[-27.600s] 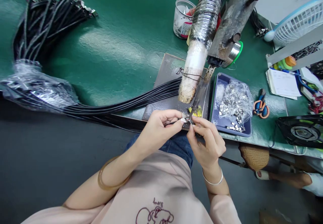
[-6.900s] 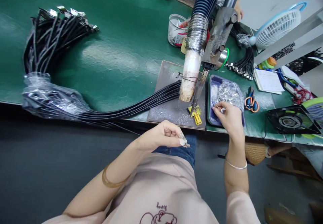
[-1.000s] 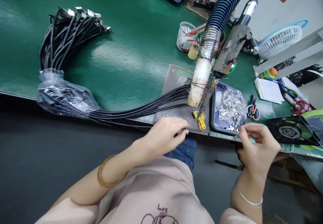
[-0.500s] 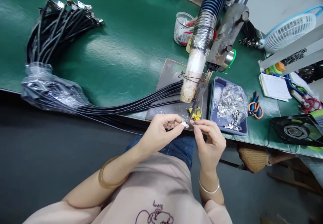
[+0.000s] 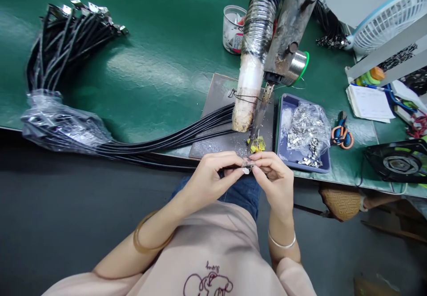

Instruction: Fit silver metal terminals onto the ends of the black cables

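Just in front of the table edge, my left hand [image 5: 215, 174] pinches a small silvery metal connector [image 5: 246, 168] between thumb and fingers. Fingertips of my right hand [image 5: 276, 181] are closed at the other side of it, touching it or a tiny part against it; the fingers hide which. Beyond them, a yellow sponge [image 5: 257, 145] lies under the tip of a soldering iron [image 5: 262, 111]. From the left, a bundle of black cables [image 5: 160, 142], wrapped in clear plastic [image 5: 66, 125], runs toward the iron. Metal ends [image 5: 90, 8] show at its far end.
A suction hose [image 5: 248, 74] hangs beside the iron, near a solder spool [image 5: 296, 68]. To the right stand a blue tray [image 5: 283, 154] holding bagged metal connectors [image 5: 307, 129], orange-handled pliers [image 5: 342, 136] and a black fan [image 5: 396, 167]. A clear cup [image 5: 231, 31] stands behind.
My two hands have come together, and the right fingertips now meet the connector in the left. The camera view has shifted slightly, moving the table items in the picture.
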Motion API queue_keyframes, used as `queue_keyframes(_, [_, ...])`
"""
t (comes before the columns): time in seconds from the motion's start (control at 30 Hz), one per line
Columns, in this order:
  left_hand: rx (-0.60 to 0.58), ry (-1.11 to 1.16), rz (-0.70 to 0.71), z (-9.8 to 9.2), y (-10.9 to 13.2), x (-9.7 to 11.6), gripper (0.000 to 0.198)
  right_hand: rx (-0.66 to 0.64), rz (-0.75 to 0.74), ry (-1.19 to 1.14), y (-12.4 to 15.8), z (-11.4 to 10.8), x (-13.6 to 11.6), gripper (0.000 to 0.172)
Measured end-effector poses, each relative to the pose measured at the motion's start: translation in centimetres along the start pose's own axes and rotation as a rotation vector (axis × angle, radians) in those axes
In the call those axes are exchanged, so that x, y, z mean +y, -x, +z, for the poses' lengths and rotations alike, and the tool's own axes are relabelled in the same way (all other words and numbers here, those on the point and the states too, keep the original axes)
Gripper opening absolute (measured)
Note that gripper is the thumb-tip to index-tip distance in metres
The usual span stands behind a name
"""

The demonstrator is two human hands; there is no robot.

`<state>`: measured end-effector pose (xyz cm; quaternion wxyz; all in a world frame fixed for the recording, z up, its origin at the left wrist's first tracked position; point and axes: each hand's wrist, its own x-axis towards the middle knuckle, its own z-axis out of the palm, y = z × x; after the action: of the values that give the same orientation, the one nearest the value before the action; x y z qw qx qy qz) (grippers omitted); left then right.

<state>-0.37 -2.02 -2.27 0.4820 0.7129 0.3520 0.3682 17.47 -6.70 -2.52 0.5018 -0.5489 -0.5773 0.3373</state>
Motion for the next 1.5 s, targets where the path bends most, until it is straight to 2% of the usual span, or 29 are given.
queue_keyframes(0.1, [0.022,-0.221,0.155,0.5,0.3,-0.4,0.017,0.01,-0.115,0.217,0.2,-0.3,-0.6,0.012])
queue_keyframes(0.2, [0.038,-0.237,0.178,1.1,0.8,-0.5,0.02,0.064,-0.178,0.275,0.6,0.2,-1.1,0.015])
queue_keyframes(0.33, [-0.07,0.048,-0.074,0.6,1.1,0.2,0.027,0.169,-0.251,0.233,1.3,1.3,-0.9,0.015])
queue_keyframes(0.4, [-0.119,0.212,-0.199,0.1,1.0,0.5,0.027,0.185,-0.208,0.189,1.4,1.3,-0.6,0.013])
queue_keyframes(0.47, [-0.113,0.325,-0.255,-0.2,0.8,0.5,0.023,0.181,-0.137,0.132,1.3,0.9,-0.5,0.013])
queue_keyframes(0.53, [-0.083,0.359,-0.257,-0.3,0.6,0.4,0.02,0.159,-0.113,0.112,1.0,0.2,-0.6,0.017])
queue_keyframes(0.63, [-0.045,0.328,-0.233,0.0,0.4,0.2,0.016,0.036,-0.117,0.159,0.6,-0.7,-1.1,0.021])
queue_keyframes(0.73, [-0.043,0.274,-0.209,0.2,0.3,0.1,0.015,-0.059,-0.097,0.219,0.4,-0.9,-1.4,0.015])
queue_keyframes(0.8, [-0.043,0.242,-0.199,0.2,0.4,0.1,0.017,-0.071,-0.104,0.274,0.5,-0.8,-1.3,0.012])
queue_keyframes(0.87, [-0.03,0.231,-0.21,0.4,0.5,0.1,0.019,-0.001,-0.178,0.381,0.5,-0.5,-1.1,0.014])
queue_keyframes(0.93, [-0.008,0.242,-0.235,0.5,0.5,0.0,0.02,0.164,-0.291,0.488,0.5,-0.4,-0.9,0.02])
queue_keyframes(1.0, [0.003,0.272,-0.255,0.6,0.5,0.0,0.019,0.315,-0.353,0.517,0.4,-0.3,-0.7,0.024])
queue_keyframes(1.03, [0.004,0.291,-0.264,0.6,0.5,0.0,0.017,0.343,-0.349,0.493,0.4,-0.3,-0.7,0.023])
queue_keyframes(1.17, [-0.011,0.38,-0.305,0.3,0.3,0.0,0.015,0.261,-0.27,0.318,0.3,-0.3,-0.8,0.017])
queue_keyframes(1.4, [-0.034,0.418,-0.32,0.1,0.1,-0.1,0.019,0.155,-0.322,0.151,0.6,0.2,-1.0,0.017])
queue_keyframes(1.5, [-0.045,0.388,-0.323,0.1,0.1,-0.1,0.02,0.111,-0.242,0.106,0.6,0.1,-0.9,0.014])
